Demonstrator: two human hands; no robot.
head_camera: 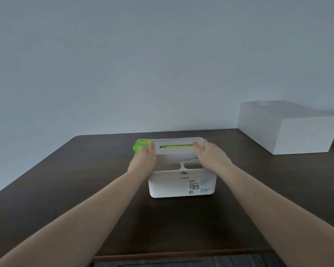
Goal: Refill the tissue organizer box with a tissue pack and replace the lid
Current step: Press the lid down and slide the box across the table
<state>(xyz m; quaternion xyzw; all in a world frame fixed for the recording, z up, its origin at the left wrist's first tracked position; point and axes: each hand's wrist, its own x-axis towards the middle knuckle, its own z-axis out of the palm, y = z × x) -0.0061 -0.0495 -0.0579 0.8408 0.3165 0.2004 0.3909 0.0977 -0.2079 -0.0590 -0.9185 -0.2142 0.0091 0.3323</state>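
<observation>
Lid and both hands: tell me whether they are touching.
Touching. The head view shows the left hand and right hand with fingers resting on the two ends of the white lid, beside its slot.

Two bare forearms in view, no sleeves visible up to the frame edge. Left hand (143, 160) and right hand (212, 157) both bare: no gloves, no rings, no watch or wristband seen. Wrists uncovered. Forearms smooth, slim, no visible marks or tattoos. Fingertips small in frame, nails too small to tell. Nothing worn anywhere on visible parts.
</observation>
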